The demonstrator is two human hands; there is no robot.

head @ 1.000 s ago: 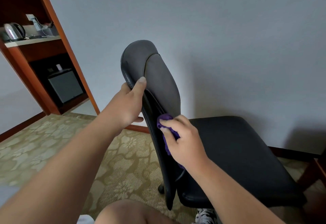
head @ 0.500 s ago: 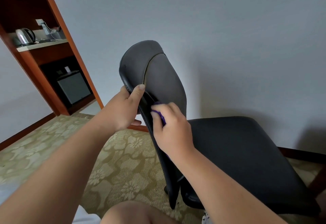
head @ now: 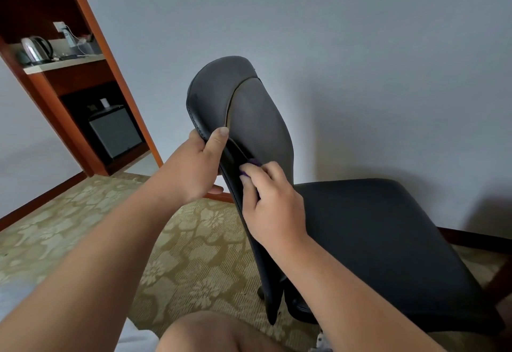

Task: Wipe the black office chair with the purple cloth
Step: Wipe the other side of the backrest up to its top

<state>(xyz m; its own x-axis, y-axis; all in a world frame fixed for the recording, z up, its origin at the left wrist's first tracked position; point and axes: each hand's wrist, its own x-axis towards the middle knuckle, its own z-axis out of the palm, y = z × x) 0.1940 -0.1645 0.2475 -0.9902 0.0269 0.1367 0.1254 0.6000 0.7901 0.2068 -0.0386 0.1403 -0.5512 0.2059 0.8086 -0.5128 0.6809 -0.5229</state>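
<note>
The black office chair (head: 374, 229) stands before me, its backrest (head: 249, 113) edge-on and its seat stretching to the right. My left hand (head: 198, 166) grips the backrest's side edge, thumb on the front face, fingers behind. My right hand (head: 273, 202) holds the purple cloth (head: 250, 167) and presses it against the backrest edge just below my left thumb. Only a small purple bit of the cloth shows above my fingers; the remainder is hidden under the hand.
A wooden cabinet (head: 91, 96) stands at the left with a kettle (head: 37, 49) on its shelf and a small fridge (head: 115, 131) below. Patterned carpet (head: 194, 241) covers the floor. A grey wall is behind the chair. My knee (head: 210, 335) is at the bottom.
My right hand has slid the purple cloth up the backrest edge, toward my left hand. Less of the cloth shows now. My left hand keeps its grip on the backrest.
</note>
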